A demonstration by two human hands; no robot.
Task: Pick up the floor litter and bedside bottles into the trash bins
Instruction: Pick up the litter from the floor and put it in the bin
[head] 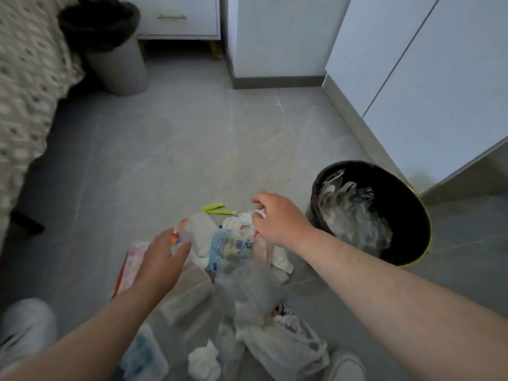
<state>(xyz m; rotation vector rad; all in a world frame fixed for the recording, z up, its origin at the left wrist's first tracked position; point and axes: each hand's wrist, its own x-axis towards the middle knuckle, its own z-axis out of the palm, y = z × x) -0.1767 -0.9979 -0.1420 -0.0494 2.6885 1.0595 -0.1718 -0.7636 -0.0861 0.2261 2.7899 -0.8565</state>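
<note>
Blurred litter pile (242, 270), contents unclear | L hand (162, 257) fingers spread | R hand (277, 218) pinching white scrap (259, 213) | bin (371, 213) beside; open floor (192, 138) beyond.

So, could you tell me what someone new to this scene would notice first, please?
Probably the heap of litter on the grey floor at bottom centre: wrappers, crumpled tissues and clear plastic, with both bare arms reaching into it. The right hand pinches a white scrap at the heap's far edge, while the left hand closes on a wrapper. Next, the black-lined bin at right, already holding clear plastic, and a second bin by the bed, top left.
</note>
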